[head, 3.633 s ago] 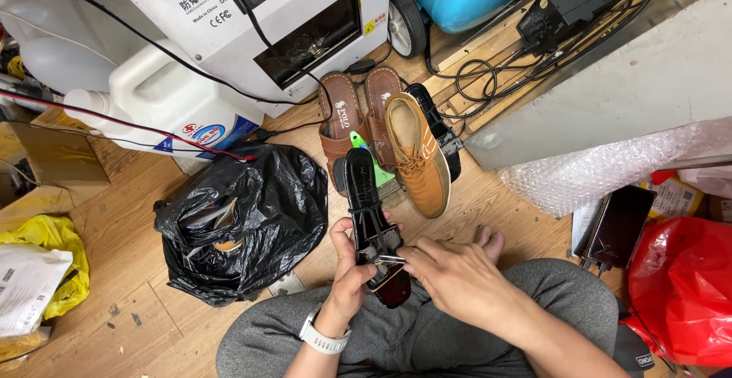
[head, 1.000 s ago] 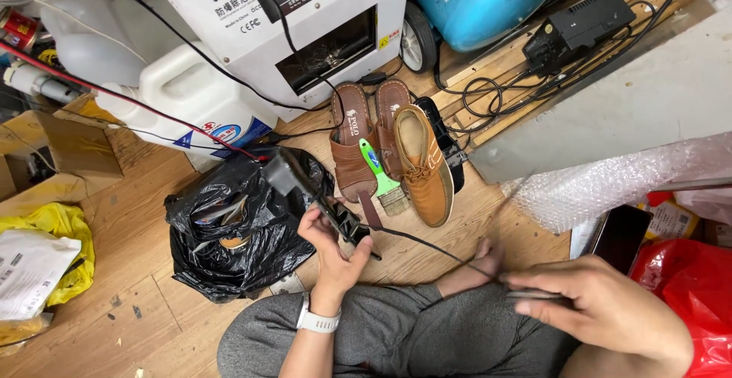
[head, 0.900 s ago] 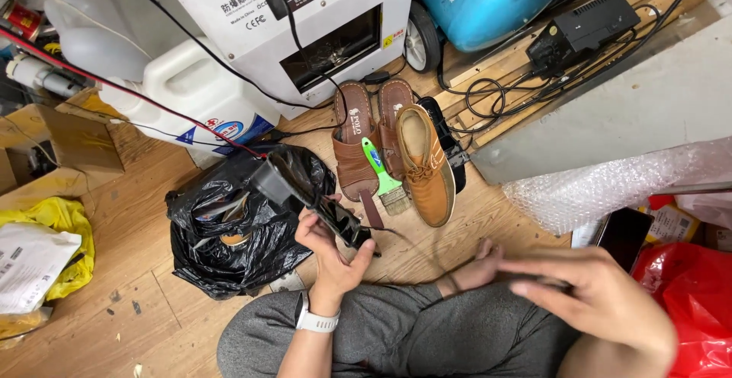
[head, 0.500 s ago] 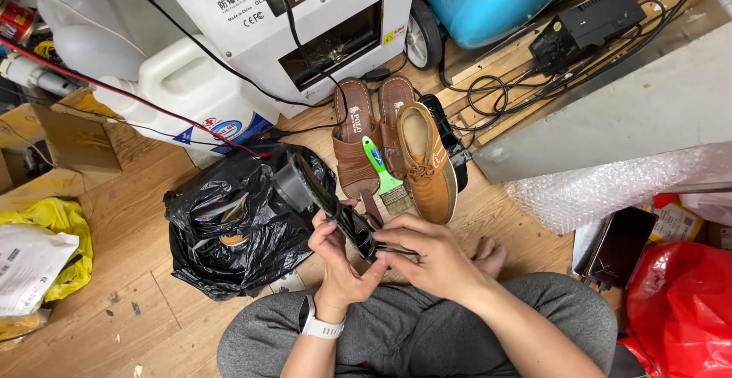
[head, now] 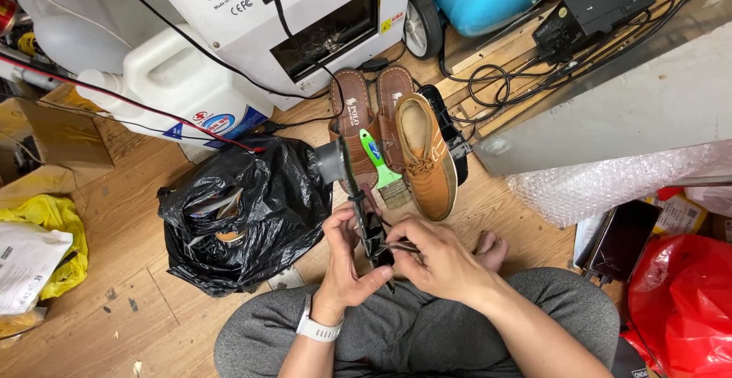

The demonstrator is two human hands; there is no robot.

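Left hand grips black shoe; right hand pinches, seemingly, a thin tool.

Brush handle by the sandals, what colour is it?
Bright green, with a small blue label; the brush lies across the brown sandals. Head view shows it.

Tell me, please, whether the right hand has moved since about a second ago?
Yes. The right hand has come back in from the right knee to the black shoe, just below the tan shoe on the floor.

Worn wooden plank floor, grey slab at right, even light.
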